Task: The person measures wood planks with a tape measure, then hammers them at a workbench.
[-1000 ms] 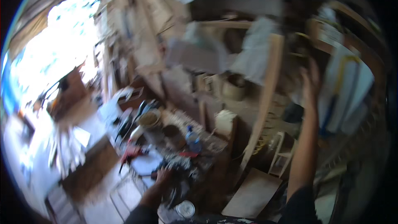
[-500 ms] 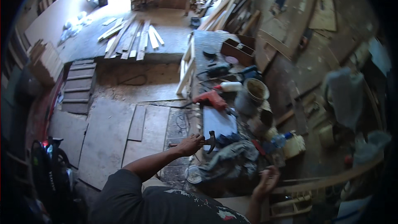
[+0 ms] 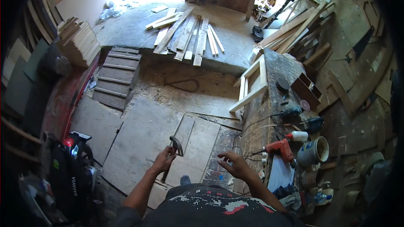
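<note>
Left of the wooden table [image 3: 261,113], a claw hammer [image 3: 178,146] is lying in the left hand [image 3: 162,161], its grip curling round near the hammer's head, likely aiding balance; nearer the table, the right hand [image 3: 235,165] is hovering half-spread, seemingly empty.

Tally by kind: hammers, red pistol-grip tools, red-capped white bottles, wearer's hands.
Hammer: 1
Red pistol-grip tool: 1
Red-capped white bottle: 1
Hands: 2 (left hand, right hand)
Total: 5
</note>
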A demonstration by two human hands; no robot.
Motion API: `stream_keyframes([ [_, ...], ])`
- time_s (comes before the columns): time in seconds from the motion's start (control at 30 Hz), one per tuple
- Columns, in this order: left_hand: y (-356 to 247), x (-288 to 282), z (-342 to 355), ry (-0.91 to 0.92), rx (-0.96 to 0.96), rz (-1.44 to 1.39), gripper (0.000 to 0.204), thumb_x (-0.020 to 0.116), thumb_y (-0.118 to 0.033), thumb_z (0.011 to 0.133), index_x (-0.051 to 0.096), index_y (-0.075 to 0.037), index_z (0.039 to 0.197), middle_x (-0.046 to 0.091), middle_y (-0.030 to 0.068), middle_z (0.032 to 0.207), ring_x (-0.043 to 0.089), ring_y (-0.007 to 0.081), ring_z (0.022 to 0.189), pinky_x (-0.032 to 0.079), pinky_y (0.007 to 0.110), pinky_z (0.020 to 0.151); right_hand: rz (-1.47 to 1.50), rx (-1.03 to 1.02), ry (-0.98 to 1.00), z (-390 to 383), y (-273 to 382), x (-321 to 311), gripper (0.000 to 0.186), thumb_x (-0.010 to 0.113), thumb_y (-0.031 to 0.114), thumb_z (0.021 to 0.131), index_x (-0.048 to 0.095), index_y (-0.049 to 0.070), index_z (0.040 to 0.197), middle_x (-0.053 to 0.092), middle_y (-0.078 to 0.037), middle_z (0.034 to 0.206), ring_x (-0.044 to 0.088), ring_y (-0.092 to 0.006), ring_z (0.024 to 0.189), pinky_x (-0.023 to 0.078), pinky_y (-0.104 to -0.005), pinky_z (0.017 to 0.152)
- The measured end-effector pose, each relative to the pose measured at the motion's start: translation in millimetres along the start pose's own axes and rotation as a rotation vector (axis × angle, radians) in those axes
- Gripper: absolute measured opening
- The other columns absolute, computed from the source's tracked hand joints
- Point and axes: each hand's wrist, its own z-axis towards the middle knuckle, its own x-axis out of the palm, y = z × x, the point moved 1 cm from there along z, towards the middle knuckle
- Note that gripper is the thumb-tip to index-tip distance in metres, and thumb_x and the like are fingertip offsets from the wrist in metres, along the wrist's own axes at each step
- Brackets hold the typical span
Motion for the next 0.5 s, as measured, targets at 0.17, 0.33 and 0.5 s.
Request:
stream_keyframes([
  [0.17, -63, 15, 108, 0.109, 0.183, -0.361, 0.033, 0.057, -0.014, 0.094, 0.046, -0.004, 0.124, 0.057, 0.0091, 0.107, 0.055, 0.0172, 0.095, 0.046, 0.032, 0.085, 0.071, 0.164, 0.001, 82, -46, 7, 0.055, 0.073, 0.034, 0.084, 0.054, 0.007, 0.128, 0.062, -0.016, 0.112, 0.062, -0.0281, 0.1, 0.051, -0.0393, 0.082],
  [0.33, -153, 61, 245, 0.267, 0.393, -0.58, 0.037, 0.056, -0.012, 0.095, 0.042, -0.004, 0.129, 0.058, 0.009, 0.108, 0.058, 0.0175, 0.092, 0.049, 0.032, 0.083, 0.355, 0.202, -0.119, 174, -124, -7, 0.051, 0.074, 0.035, 0.084, 0.054, 0.003, 0.119, 0.063, -0.013, 0.103, 0.064, -0.0216, 0.094, 0.052, -0.0359, 0.08],
  [0.5, -121, 84, 449, 0.343, 0.301, -0.175, 0.026, 0.062, -0.017, 0.093, 0.06, 0.001, 0.112, 0.065, 0.0147, 0.11, 0.062, 0.022, 0.103, 0.049, 0.033, 0.09, 0.585, 0.539, -0.086, 298, -249, -84, 0.024, 0.071, 0.026, 0.088, 0.06, 0.005, 0.091, 0.056, 0.001, 0.069, 0.051, -0.0083, 0.063, 0.041, -0.0263, 0.055],
])
